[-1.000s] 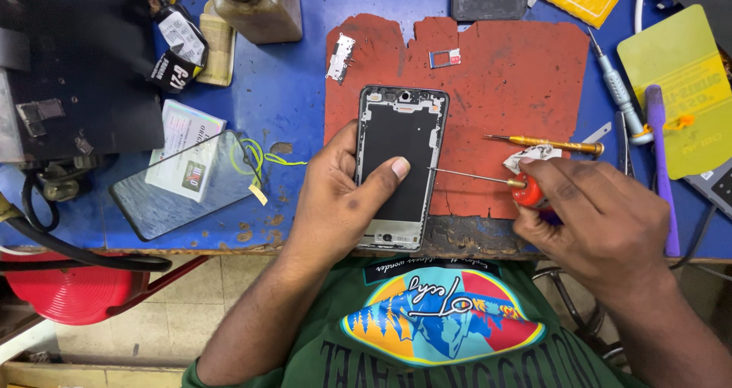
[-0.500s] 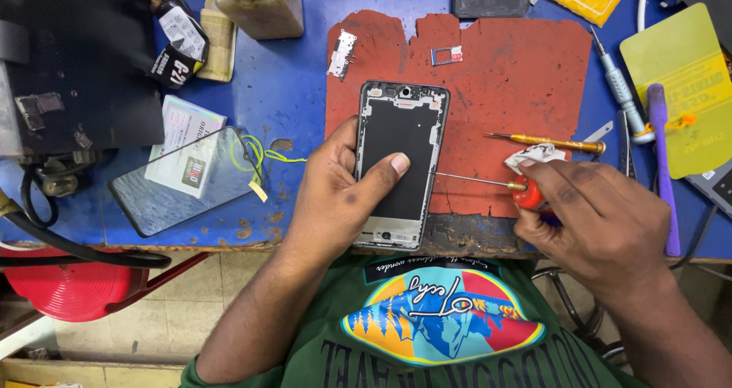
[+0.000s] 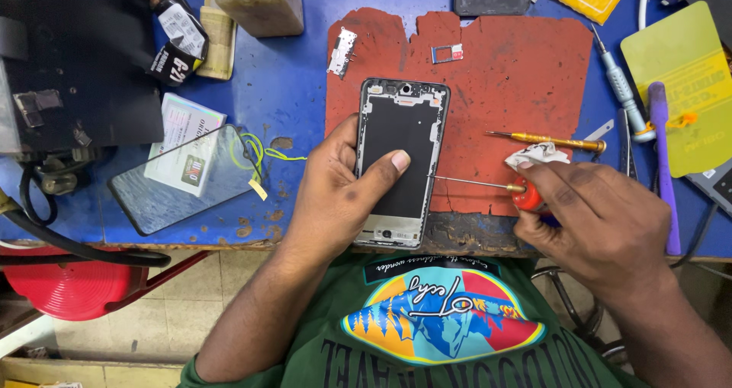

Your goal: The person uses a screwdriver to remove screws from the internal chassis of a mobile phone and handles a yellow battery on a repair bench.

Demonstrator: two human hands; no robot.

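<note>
An opened phone frame (image 3: 402,136) with a black inner panel lies on a worn red mat (image 3: 503,83). My left hand (image 3: 339,194) grips its left edge, with the thumb pressed across the panel. My right hand (image 3: 598,220) holds a red-handled screwdriver (image 3: 488,184) whose thin shaft points left and ends at the phone's right edge. A crumpled white scrap (image 3: 537,155) sits just above my right fingers.
A yellow-handled screwdriver (image 3: 549,140), a small metal plate (image 3: 341,51) and a card tray (image 3: 447,53) lie on the mat. A glass screen panel (image 3: 183,178) rests at left on the blue bench (image 3: 293,91). Bottles, black equipment, a purple pry tool (image 3: 662,159) and yellow pads crowd the edges.
</note>
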